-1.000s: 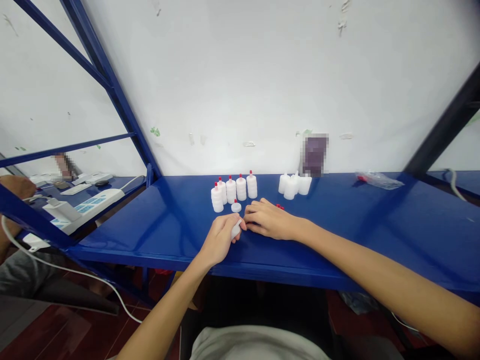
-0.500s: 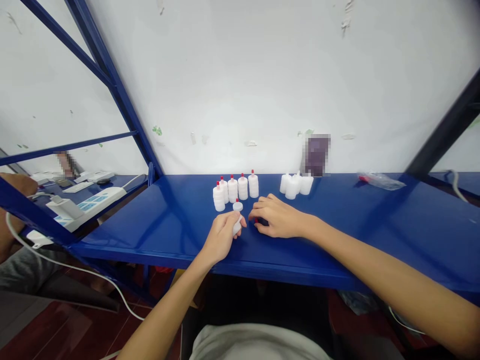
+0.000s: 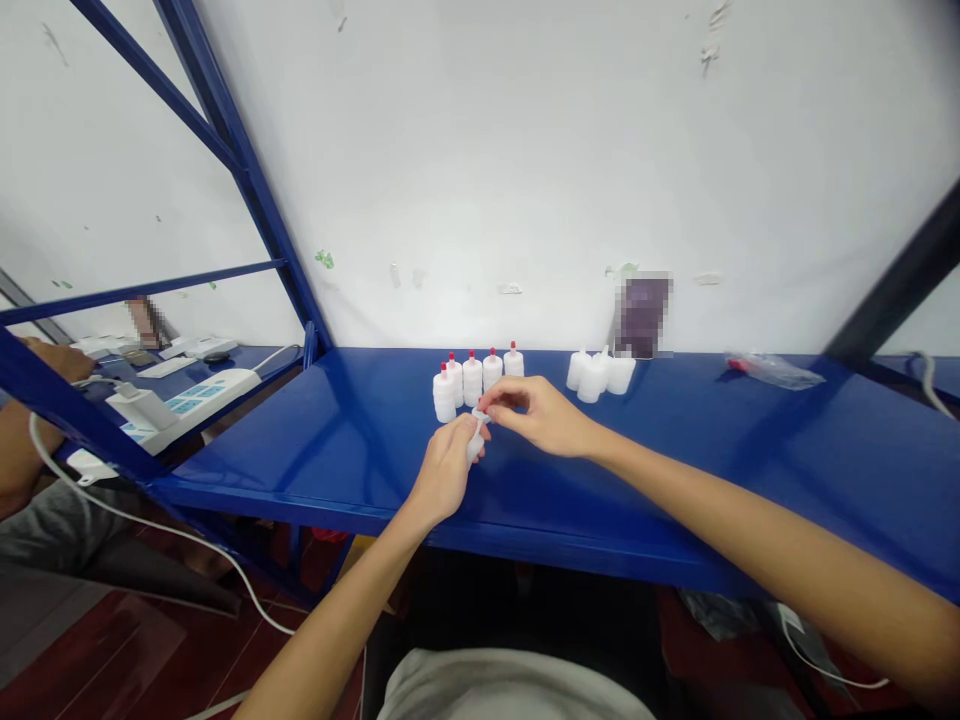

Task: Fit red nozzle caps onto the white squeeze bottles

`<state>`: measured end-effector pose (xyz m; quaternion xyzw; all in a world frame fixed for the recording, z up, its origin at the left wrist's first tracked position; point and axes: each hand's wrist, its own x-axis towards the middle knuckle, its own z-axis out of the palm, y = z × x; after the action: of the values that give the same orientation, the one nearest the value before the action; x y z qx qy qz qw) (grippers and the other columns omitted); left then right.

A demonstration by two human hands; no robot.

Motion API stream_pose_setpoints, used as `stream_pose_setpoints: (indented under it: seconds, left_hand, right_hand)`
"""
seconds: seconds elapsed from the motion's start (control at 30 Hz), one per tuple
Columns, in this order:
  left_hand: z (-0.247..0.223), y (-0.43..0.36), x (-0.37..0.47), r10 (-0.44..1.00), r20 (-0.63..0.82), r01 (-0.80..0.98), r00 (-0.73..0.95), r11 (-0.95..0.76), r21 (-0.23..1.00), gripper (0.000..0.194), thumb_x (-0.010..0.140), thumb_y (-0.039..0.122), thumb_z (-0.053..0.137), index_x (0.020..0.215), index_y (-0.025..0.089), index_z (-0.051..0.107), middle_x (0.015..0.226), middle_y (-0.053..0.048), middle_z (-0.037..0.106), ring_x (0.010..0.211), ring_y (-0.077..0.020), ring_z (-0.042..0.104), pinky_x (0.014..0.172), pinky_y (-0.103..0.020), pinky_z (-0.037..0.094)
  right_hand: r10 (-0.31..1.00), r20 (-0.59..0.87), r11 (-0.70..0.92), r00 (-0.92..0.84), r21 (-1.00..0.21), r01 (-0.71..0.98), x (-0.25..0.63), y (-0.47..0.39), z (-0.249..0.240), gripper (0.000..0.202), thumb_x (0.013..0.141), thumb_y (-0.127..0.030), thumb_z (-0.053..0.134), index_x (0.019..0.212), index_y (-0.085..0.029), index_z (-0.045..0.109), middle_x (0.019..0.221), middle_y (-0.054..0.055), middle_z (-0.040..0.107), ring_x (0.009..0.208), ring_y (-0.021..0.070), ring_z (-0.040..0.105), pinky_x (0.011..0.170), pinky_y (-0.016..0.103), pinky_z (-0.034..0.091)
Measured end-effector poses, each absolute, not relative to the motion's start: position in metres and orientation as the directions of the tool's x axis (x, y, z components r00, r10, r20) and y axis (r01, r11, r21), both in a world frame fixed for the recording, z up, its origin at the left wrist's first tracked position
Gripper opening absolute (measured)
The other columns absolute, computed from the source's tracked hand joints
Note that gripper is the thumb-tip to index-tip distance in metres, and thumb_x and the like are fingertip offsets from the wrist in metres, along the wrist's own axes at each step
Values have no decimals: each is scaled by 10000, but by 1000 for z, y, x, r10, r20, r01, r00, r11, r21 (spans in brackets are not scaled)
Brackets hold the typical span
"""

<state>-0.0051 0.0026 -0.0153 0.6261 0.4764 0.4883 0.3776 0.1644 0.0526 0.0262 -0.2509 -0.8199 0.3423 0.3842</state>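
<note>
My left hand (image 3: pixel 448 462) is closed around a small white plastic bottle (image 3: pixel 475 450), its narrow nozzle pointing up. My right hand (image 3: pixel 536 412) pinches at the top of that nozzle, fingers round a small red cap that they mostly hide. Just behind the fingertips shows the round white shoulder of another bottle (image 3: pixel 480 413), largely covered by my hands. Beyond the left hand stands a group of several ribbed white bottles (image 3: pixel 472 382) with red caps. Farther right, several white bottles without red caps (image 3: pixel 593 380) stand close together.
The blue table (image 3: pixel 315 440) meets a white wall. A clear plastic bag (image 3: pixel 780 372) with something red lies at the back right. A pixelated dark object (image 3: pixel 643 315) leans on the wall. At left are a blue frame post (image 3: pixel 262 220), a power strip (image 3: pixel 202 395) and another person's arm (image 3: pixel 34 430).
My right hand has moved left and up from the table, bringing the red cap to the bottle in my left hand. The view has shifted slightly left.
</note>
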Motion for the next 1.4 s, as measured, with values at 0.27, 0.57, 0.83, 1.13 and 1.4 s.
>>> stream_pose_setpoints:
  seconds: [0.27,0.57,0.83,1.13,1.4]
  left_hand:
    - [-18,5,-6,968,250,180,22,-250,951,393,951,452,342,783,172,561,666,2,539,606,-136,493,591,-248,387]
    - [-14,3,-4,962,271,219,41,-274,937,455,957,470,342,696,160,549,605,-6,535,581,-134,474,575,-257,357]
    - [-13,-1,-8,960,261,155,103,-275,949,352,824,370,471,534,171,480,499,8,460,480,-103,404,499,-247,313]
    - [-14,1,-3,961,275,101,16,-275,956,371,914,483,373,823,176,561,576,28,510,490,-108,449,496,-225,367]
    - [-16,1,-4,973,229,96,-9,-227,969,345,884,402,360,708,173,549,606,15,503,511,-106,473,500,-220,414]
  right_hand:
    - [742,358,367,-567,-924,-104,153,61,9,143,775,-261,706,879,-163,706,715,3,714,719,160,678,779,352,548]
    - [732,411,403,-543,-904,-142,155,46,7,151,819,-307,705,877,-168,709,743,16,701,709,163,669,731,336,544]
    - [666,478,595,-573,-804,21,155,35,5,173,818,-332,718,881,-171,728,783,8,612,651,122,533,633,286,462]
    - [784,510,559,-355,-828,47,153,45,7,216,856,-381,646,930,-180,670,686,-11,610,588,127,529,580,274,438]
    - [752,513,648,-413,-463,605,150,86,11,162,864,-245,596,949,-175,715,786,14,681,692,139,564,679,274,394]
